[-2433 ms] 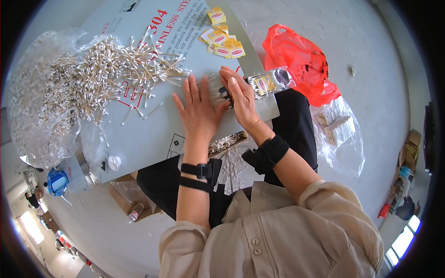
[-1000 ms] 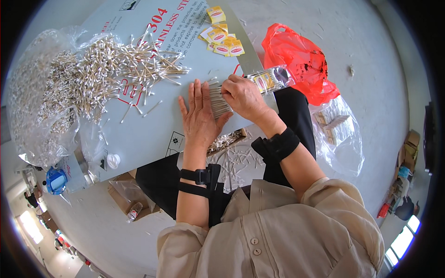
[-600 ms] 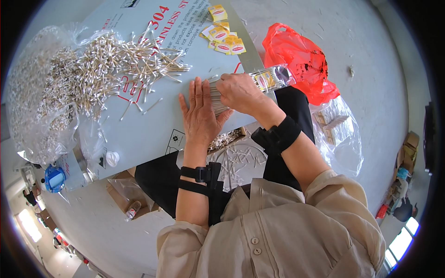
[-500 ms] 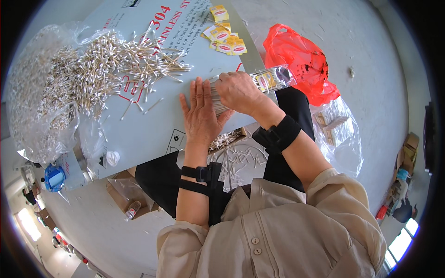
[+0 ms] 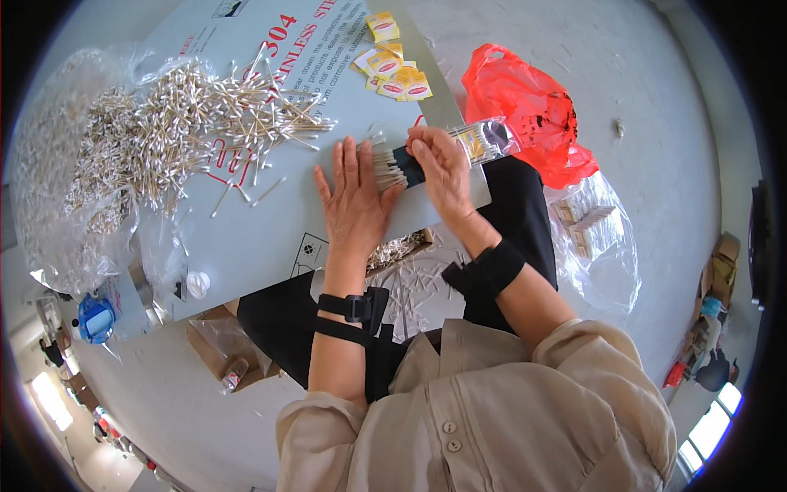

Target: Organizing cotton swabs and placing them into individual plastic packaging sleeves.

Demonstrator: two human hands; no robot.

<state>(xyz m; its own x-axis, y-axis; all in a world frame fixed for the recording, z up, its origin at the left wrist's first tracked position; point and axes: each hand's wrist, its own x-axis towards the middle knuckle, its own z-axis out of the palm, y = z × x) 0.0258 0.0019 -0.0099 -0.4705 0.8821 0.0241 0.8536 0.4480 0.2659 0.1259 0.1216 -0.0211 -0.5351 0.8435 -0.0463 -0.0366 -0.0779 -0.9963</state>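
Cotton swabs (image 5: 387, 174): loose row on worktop (image 5: 266, 234), between the two hands; long axis roughly left to right.
Dark band (image 5: 410, 166): crosswise over swabs, just beside right thumb.
Right hand (image 5: 447, 174): forearm slanting in from lower right; fingers curled, thumb and forefinger close together, pinch not certain.
Left hand (image 5: 352, 201): flat, fingers extended away from the person, thumb spread near swabs' near edge.
Clear packet (image 5: 479, 146): yellow-labelled, beyond right hand, lengthwise left to right.
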